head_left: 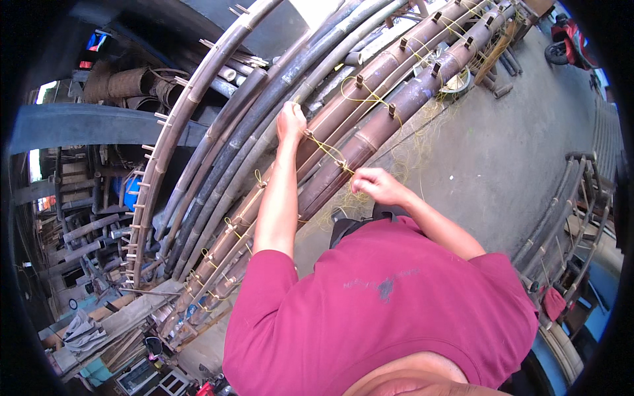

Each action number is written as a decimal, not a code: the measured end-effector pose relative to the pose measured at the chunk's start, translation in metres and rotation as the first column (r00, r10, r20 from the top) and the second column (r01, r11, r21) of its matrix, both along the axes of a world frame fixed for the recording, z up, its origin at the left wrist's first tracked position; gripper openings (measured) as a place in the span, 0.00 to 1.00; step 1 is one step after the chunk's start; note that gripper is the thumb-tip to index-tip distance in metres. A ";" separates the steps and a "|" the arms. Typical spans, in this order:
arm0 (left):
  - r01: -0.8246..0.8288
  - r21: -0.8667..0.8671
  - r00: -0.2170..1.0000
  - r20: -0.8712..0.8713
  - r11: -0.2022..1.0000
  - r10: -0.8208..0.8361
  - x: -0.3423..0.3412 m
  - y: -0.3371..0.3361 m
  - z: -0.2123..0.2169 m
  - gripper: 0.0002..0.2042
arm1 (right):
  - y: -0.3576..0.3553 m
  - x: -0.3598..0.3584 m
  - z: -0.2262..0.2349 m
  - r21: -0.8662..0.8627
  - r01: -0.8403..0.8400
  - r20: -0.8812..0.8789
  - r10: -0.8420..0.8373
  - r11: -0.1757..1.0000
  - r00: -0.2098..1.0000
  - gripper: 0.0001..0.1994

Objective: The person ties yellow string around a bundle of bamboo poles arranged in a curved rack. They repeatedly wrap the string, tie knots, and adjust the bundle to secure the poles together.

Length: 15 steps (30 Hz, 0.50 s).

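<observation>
Two long brown bamboo poles run side by side in front of me, a far one and a near one. Short pegs stick up along both, such as a dark peg on the near pole. Yellow cord stretches between a peg on the far pole and one on the near pole. My left hand is closed just beyond the far pole; what it grips, if anything, is hidden. Close to the near pole's peg, my right hand is closed on the cord.
Dark bamboo poles lie beyond the work, with a pegged curved pole at left. Loose yellow cord tangles on the concrete floor. A pole frame stands right, a red motorbike far right.
</observation>
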<state>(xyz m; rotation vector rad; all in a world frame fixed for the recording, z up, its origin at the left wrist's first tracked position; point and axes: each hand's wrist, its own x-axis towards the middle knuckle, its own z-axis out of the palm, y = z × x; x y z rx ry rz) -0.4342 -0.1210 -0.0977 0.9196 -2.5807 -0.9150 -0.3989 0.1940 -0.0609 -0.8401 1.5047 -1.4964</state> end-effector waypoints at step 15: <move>0.138 0.652 0.986 -0.023 0.746 -0.163 0.215 -0.073 0.047 0.09 | -0.116 0.133 0.000 -0.011 0.157 -0.904 -0.077 0.988 0.421 0.18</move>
